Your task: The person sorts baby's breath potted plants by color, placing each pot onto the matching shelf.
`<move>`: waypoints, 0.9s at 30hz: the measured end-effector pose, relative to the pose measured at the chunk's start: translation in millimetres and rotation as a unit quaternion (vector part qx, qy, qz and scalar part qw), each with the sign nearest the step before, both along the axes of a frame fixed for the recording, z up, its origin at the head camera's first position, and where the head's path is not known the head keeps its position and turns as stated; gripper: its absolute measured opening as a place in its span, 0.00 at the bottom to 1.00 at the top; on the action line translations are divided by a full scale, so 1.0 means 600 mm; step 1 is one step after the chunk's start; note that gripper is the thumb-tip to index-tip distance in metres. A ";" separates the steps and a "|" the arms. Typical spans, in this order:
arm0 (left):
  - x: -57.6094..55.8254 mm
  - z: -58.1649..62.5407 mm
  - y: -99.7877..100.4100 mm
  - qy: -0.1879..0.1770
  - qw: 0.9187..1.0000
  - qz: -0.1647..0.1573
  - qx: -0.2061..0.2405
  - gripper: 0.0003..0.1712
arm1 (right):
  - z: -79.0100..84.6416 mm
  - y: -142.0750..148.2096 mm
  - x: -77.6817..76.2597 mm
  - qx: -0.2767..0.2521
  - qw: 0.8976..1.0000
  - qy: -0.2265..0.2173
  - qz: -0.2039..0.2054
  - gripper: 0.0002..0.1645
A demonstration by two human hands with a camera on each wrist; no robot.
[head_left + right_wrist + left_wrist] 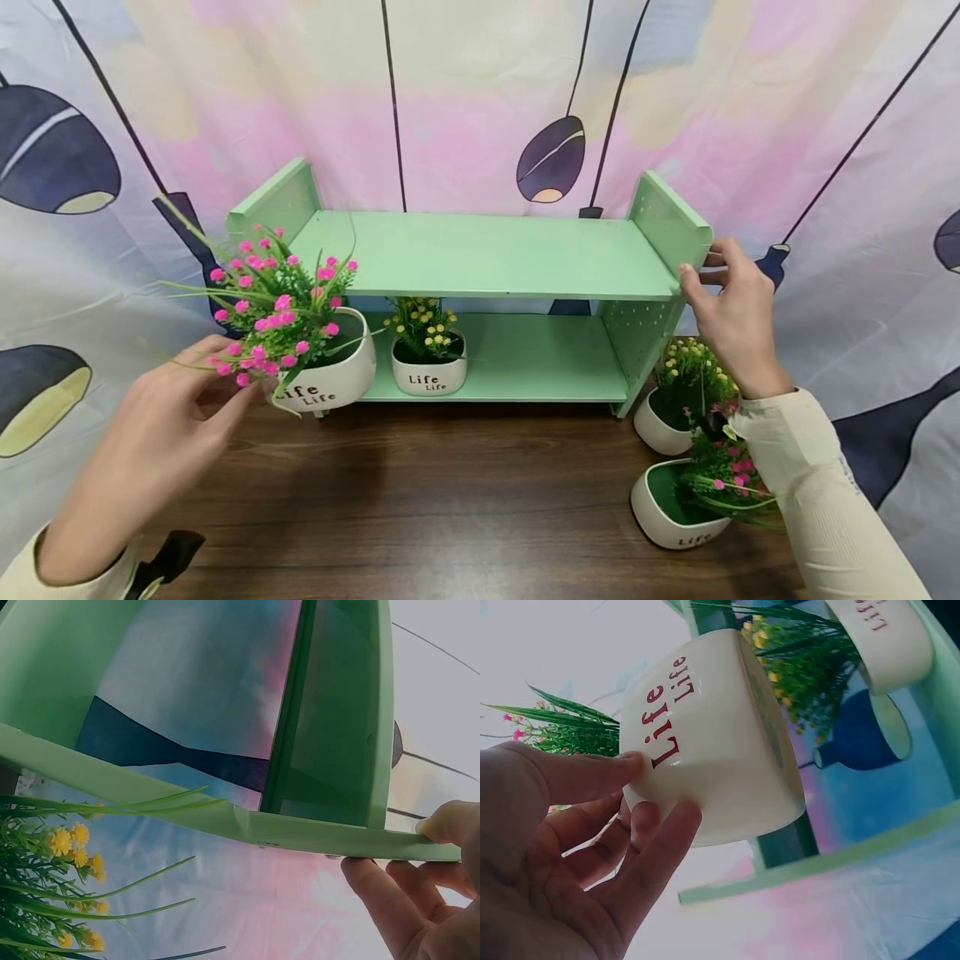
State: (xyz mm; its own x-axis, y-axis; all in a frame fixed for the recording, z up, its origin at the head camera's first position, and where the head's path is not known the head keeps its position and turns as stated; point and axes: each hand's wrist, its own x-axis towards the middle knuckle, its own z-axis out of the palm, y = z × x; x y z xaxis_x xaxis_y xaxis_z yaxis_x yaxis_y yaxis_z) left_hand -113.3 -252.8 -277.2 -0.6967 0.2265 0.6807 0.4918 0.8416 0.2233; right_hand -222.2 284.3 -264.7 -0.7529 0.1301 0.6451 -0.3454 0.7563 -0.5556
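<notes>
My left hand [176,408] pinches a white flowerpot [348,371] with pink artificial flowers, held up at the front left of a green two-tier shelf [480,250]. In the left wrist view, thumb and fingers are against the pot's lettered wall [712,742], which reads "Life Life". My right hand [738,317] grips the front edge of the shelf's right side panel [671,225], thumb on the inner side and fingers outside. On the lower tier, toward the left, stands a white pot [431,375] with yellow flowers.
Right of the shelf, another yellow-flowered pot [660,425] stands on the brown wooden table [465,508]. In front of it is a pink-flowered pot [675,525], partly behind my right sleeve. A patterned curtain [465,100] hangs behind the shelf and along both sides.
</notes>
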 end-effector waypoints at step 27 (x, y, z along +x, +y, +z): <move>-0.054 0.111 0.093 -0.051 0.998 -0.037 0.019 0.03 | 0.000 -0.002 0.000 0.001 1.000 0.002 -0.005 0.22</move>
